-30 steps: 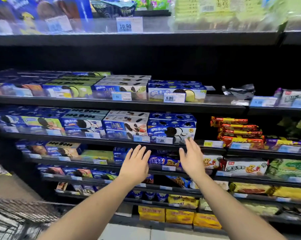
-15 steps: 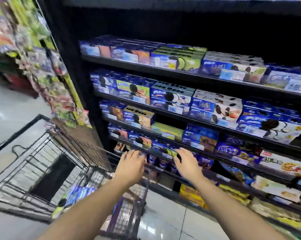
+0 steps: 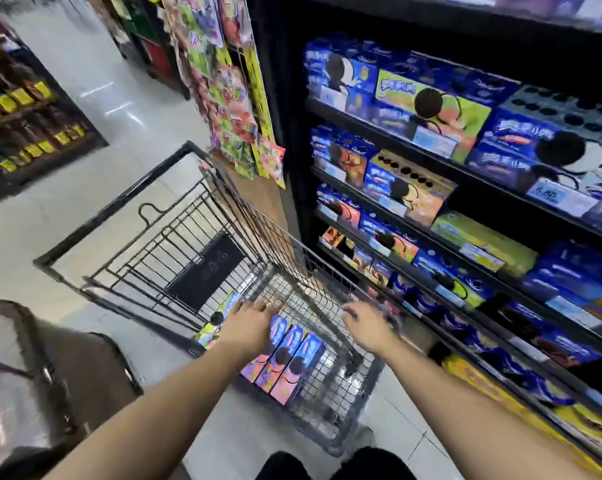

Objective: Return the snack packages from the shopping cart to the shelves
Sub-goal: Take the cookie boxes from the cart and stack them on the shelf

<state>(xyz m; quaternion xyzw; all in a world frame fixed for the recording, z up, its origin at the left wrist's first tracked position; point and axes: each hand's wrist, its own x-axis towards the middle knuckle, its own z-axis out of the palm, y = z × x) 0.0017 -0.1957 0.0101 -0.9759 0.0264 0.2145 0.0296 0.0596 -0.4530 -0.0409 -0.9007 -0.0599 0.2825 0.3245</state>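
Three pink-and-blue snack packages (image 3: 285,363) lie side by side on the floor of the wire shopping cart (image 3: 119,199), directly beneath my left hand (image 3: 252,323), which hovers palm down, fingers spread, gripping nothing. My right hand (image 3: 368,323), blurred, hangs just beside it over the cart's side wall, fingers loosely extended and empty. The shelves (image 3: 465,171) of blue biscuit boxes (image 3: 427,109) rise beyond my right hand, with hanging sweet bags (image 3: 233,98) well ahead of both hands.

The shopping cart (image 3: 247,216) is left open above; passage rightward is blocked by closely packed shelves (image 3: 379,133).
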